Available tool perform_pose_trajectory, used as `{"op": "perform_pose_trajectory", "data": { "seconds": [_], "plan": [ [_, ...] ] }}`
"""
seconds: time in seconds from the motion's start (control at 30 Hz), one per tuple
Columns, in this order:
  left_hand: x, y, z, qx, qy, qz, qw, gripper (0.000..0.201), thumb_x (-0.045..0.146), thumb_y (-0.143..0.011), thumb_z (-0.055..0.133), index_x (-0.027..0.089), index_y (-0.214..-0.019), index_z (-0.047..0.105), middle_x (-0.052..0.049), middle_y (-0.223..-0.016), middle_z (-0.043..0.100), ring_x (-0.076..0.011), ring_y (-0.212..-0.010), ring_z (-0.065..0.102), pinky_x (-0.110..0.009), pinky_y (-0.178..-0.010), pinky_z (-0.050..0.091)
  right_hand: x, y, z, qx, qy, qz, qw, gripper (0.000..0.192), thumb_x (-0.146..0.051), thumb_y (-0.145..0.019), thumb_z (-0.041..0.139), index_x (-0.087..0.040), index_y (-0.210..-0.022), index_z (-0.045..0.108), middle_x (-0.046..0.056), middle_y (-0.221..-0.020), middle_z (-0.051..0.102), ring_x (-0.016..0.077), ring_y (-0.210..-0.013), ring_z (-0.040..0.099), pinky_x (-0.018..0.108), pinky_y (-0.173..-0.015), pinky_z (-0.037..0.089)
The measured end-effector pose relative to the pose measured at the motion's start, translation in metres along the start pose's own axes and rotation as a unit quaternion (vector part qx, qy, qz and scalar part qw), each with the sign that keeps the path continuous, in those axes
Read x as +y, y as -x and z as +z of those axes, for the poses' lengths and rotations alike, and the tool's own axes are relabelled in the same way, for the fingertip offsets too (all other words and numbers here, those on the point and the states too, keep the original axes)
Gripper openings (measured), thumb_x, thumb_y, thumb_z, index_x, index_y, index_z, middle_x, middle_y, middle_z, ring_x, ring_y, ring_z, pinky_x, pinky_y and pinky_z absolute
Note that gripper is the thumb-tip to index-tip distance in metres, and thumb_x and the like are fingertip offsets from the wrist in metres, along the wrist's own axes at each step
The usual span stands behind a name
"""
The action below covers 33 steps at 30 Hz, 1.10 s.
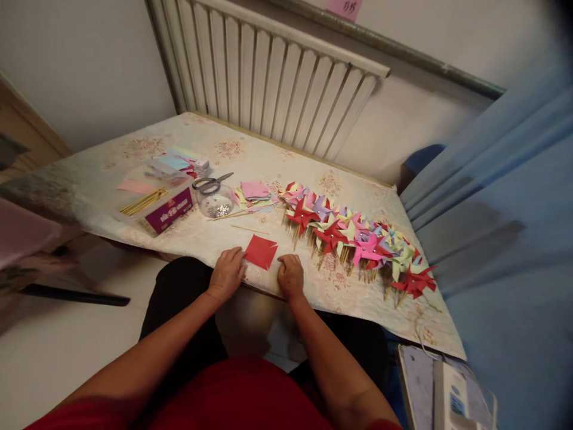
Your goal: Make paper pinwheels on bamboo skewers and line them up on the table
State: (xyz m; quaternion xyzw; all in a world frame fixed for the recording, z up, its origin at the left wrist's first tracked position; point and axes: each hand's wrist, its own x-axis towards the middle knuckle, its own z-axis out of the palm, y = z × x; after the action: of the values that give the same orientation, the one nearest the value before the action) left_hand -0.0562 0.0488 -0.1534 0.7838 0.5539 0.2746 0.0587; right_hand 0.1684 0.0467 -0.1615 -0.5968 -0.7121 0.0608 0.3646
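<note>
A red square of paper (261, 251) with cut corners lies flat on the floral-patterned tablecloth (134, 161), near the table's front edge, between the person's two hands. The left hand (227, 273) rests curled on the cloth with its fingertips touching the paper's left corner. The right hand (290, 275) sits loosely closed just beside the paper's right corner; whether it touches cannot be told. Neither hand lifts the sheet. A row of coloured paper pinwheels on wooden sticks (358, 239) stretches away to the right, and grey-handled scissors (212, 183) lie farther back.
</note>
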Motion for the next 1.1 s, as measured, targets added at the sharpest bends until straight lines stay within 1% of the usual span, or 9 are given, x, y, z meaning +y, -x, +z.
{"op": "perform_pose_trajectory", "data": {
  "seconds": [0.1, 0.2, 0.37, 0.47, 0.6, 0.8, 0.97, 1.1],
  "plan": [
    [0.017, -0.004, -0.005, -0.020, -0.029, 0.045, 0.998, 0.034, 0.023, -0.092, 0.049, 0.018, -0.123, 0.061, -0.015, -0.136, 0.058, -0.0314, -0.122, 0.050, -0.048, -0.102, 0.044, 0.000, 0.000, 0.000, 0.000, -0.001, -0.001, 1.000, 0.034, 0.001, -0.078, 0.042, -0.018, -0.091, 0.068, 0.008, -0.087, 0.065, 0.0238, -0.092, 0.054, 0.036, -0.087, 0.046],
    [0.031, -0.007, -0.004, -0.044, -0.035, 0.073, 0.996, 0.034, 0.023, -0.093, 0.049, 0.017, -0.125, 0.061, -0.014, -0.133, 0.059, -0.0310, -0.119, 0.050, -0.047, -0.101, 0.044, 0.000, 0.000, 0.000, -0.003, 0.002, -0.001, 1.000, 0.033, 0.001, -0.079, 0.043, -0.018, -0.090, 0.067, 0.008, -0.087, 0.065, 0.0236, -0.092, 0.054, 0.035, -0.087, 0.046],
    [0.040, -0.005, 0.008, -0.073, -0.034, 0.083, 0.993, 0.037, 0.022, -0.091, 0.052, 0.014, -0.126, 0.060, -0.016, -0.130, 0.061, -0.0311, -0.118, 0.052, -0.046, -0.101, 0.044, -0.002, -0.001, -0.001, -0.005, 0.010, -0.001, 1.000, 0.032, 0.000, -0.080, 0.043, -0.018, -0.090, 0.066, 0.008, -0.087, 0.065, 0.0233, -0.091, 0.054, 0.035, -0.087, 0.046],
    [0.044, -0.004, 0.015, -0.077, -0.040, 0.092, 0.992, 0.036, 0.022, -0.092, 0.051, 0.015, -0.126, 0.060, -0.016, -0.129, 0.061, -0.0308, -0.117, 0.054, -0.046, -0.101, 0.043, -0.002, -0.002, -0.002, -0.003, 0.007, -0.003, 1.000, 0.032, 0.000, -0.080, 0.043, -0.019, -0.089, 0.066, 0.008, -0.087, 0.065, 0.0235, -0.090, 0.054, 0.035, -0.087, 0.046],
    [0.052, -0.009, 0.017, -0.081, -0.073, 0.080, 0.991, 0.036, 0.029, -0.093, 0.052, 0.014, -0.125, 0.059, -0.017, -0.126, 0.062, -0.0319, -0.112, 0.055, -0.046, -0.096, 0.043, -0.003, -0.002, -0.002, -0.005, 0.007, -0.001, 1.000, 0.031, 0.000, -0.080, 0.043, -0.018, -0.089, 0.066, 0.008, -0.087, 0.065, 0.0233, -0.091, 0.054, 0.035, -0.086, 0.046],
    [0.065, -0.021, 0.016, -0.106, -0.117, 0.049, 0.986, 0.035, 0.037, -0.091, 0.057, 0.012, -0.114, 0.062, -0.018, -0.111, 0.064, -0.0333, -0.103, 0.054, -0.046, -0.088, 0.042, -0.003, -0.002, -0.002, 0.011, 0.003, -0.005, 1.000, 0.030, 0.001, -0.079, 0.044, -0.019, -0.087, 0.065, 0.007, -0.085, 0.064, 0.0229, -0.089, 0.055, 0.035, -0.085, 0.046],
    [0.072, -0.027, 0.016, -0.111, -0.133, 0.035, 0.984, 0.027, 0.034, -0.092, 0.054, 0.013, -0.106, 0.064, -0.016, -0.106, 0.064, -0.0329, -0.102, 0.053, -0.044, -0.086, 0.039, -0.003, -0.003, -0.002, 0.021, -0.003, -0.009, 1.000, 0.030, 0.001, -0.078, 0.044, -0.019, -0.085, 0.065, 0.007, -0.083, 0.064, 0.0231, -0.088, 0.054, 0.035, -0.085, 0.046],
    [0.073, -0.031, 0.019, -0.117, -0.131, 0.023, 0.984, 0.025, 0.027, -0.094, 0.046, 0.014, -0.102, 0.066, -0.017, -0.104, 0.064, -0.0330, -0.102, 0.053, -0.044, -0.085, 0.038, -0.003, -0.002, -0.002, 0.023, -0.015, -0.010, 1.000, 0.030, 0.000, -0.078, 0.044, -0.019, -0.085, 0.065, 0.007, -0.084, 0.064, 0.0235, -0.088, 0.054, 0.036, -0.085, 0.046]
  ]
}}
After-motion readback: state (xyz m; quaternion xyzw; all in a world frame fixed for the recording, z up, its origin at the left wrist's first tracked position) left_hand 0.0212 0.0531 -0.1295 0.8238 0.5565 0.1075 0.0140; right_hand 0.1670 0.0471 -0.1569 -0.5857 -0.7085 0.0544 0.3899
